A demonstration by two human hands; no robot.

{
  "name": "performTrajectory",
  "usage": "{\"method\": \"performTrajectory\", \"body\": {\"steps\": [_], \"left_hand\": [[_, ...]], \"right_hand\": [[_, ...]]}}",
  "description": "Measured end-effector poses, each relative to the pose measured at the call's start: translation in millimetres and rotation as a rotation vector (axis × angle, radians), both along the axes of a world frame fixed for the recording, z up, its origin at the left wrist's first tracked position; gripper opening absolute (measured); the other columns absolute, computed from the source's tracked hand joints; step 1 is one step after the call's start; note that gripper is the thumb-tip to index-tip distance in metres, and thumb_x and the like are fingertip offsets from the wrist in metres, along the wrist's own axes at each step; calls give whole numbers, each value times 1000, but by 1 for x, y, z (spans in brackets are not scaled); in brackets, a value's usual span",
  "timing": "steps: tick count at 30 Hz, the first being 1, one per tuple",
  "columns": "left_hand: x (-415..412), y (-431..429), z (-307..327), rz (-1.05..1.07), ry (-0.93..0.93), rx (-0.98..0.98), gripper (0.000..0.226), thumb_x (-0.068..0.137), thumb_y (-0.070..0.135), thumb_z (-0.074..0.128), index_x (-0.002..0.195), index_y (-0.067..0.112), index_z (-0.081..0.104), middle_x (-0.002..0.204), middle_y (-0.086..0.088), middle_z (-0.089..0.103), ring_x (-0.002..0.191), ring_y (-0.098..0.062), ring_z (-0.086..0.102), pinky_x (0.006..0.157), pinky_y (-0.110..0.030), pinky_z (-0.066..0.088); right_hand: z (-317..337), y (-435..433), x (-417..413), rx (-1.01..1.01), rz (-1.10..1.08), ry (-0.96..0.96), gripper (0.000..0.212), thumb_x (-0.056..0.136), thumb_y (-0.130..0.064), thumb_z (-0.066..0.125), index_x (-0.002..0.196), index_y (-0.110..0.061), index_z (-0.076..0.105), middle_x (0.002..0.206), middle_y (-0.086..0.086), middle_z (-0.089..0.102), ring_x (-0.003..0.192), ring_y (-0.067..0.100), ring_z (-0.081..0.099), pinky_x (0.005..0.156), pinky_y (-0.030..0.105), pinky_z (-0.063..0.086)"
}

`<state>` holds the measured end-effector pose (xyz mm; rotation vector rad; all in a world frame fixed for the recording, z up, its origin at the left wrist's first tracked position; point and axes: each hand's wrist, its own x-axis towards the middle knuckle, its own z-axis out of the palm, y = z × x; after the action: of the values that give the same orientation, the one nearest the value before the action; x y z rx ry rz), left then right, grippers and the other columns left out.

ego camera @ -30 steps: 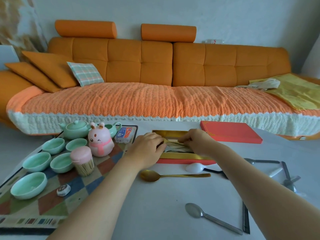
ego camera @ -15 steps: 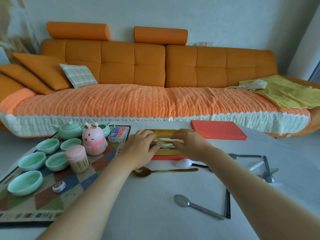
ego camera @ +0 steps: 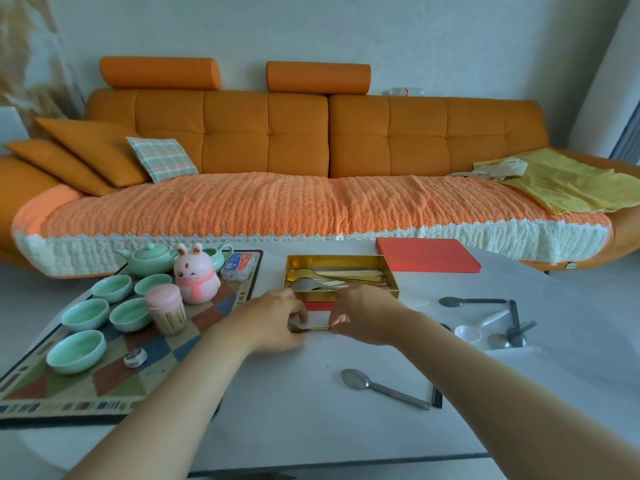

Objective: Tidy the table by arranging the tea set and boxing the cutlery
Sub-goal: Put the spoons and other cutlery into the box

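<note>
L hand (ego camera: 277,320) & R hand (ego camera: 362,317), fingers curled, each pinch an end of gold spoon (ego camera: 313,329), just before box (ego camera: 332,259), mid table (ego camera: 277,393).

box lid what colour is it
The box lid is red with a thin gold border, shown best in the head view.

1. One wide-angle camera, worn on the head, looks forward and down across the table (ego camera: 294,410) toward the sofa (ego camera: 298,133).
2. It sits close: the left hand (ego camera: 277,322) and right hand (ego camera: 363,317) fill mid-frame, forearms entering from below.
</note>
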<state>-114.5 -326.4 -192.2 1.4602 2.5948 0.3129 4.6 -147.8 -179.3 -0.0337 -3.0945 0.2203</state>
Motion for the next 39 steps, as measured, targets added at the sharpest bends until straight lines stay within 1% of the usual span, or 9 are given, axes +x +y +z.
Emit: {"method": "performTrajectory", "body": {"steps": [7,13,18,21,24,27,29,32,39], "left_hand": [[2,-9,2,7,-56,29,24,84,34,68,108,36,69,109,15,54,99,-7,56,88,-25,48],[-3,-12,11,40,-138,47,36,75,40,79,108,35,66,108,16,58,94,0,56,82,-20,48],[-11,-8,23,162,-193,439,26,84,34,75,106,36,62,101,18,61,94,-8,59,74,-22,44],[-16,2,22,154,-178,574,23,87,26,71,107,33,61,103,10,60,93,-9,56,73,-19,39],[-23,15,18,205,-207,629,30,90,22,68,118,28,60,112,5,60,102,-15,56,80,-21,39],[-28,27,12,261,-191,593,43,93,26,64,135,24,53,125,3,53,114,-16,51,89,-24,34],[-31,32,9,278,-146,567,50,94,28,63,141,22,47,131,-1,47,119,-19,46,93,-25,32],[-34,38,2,209,66,487,52,95,30,60,143,18,45,138,-2,42,129,-22,37,106,-36,35],[-33,44,-7,96,201,260,49,103,40,39,148,21,41,155,7,35,141,-15,31,110,-35,27]], "right_hand": [[-4,-6,-1,36,-3,-8,17,92,-31,58,102,-27,71,104,-10,67,94,11,61,75,26,50],[2,-2,-3,-106,2,9,22,99,-26,48,105,-23,69,100,-8,66,87,10,60,73,25,50],[17,14,-10,-290,-86,195,17,98,-20,53,99,-19,70,81,-8,62,71,9,56,64,28,46],[19,23,-12,-359,-128,253,15,95,-17,57,102,-20,71,78,-7,61,60,3,50,58,19,39],[18,28,-18,-367,-132,322,19,91,-12,64,106,-20,73,84,-8,59,70,1,53,66,10,37],[15,34,-29,-325,-147,345,22,94,-10,61,110,-16,74,93,-4,58,78,10,55,76,14,34],[11,38,-35,-325,-169,360,23,96,-11,59,114,-15,73,94,-2,57,80,13,54,74,17,34],[4,45,-48,-333,-216,344,24,97,-13,58,117,-16,72,96,-1,57,82,16,55,73,21,37],[-7,51,-71,-279,-299,124,28,99,-13,51,114,-24,72,99,3,68,78,27,65,68,36,53]]}}
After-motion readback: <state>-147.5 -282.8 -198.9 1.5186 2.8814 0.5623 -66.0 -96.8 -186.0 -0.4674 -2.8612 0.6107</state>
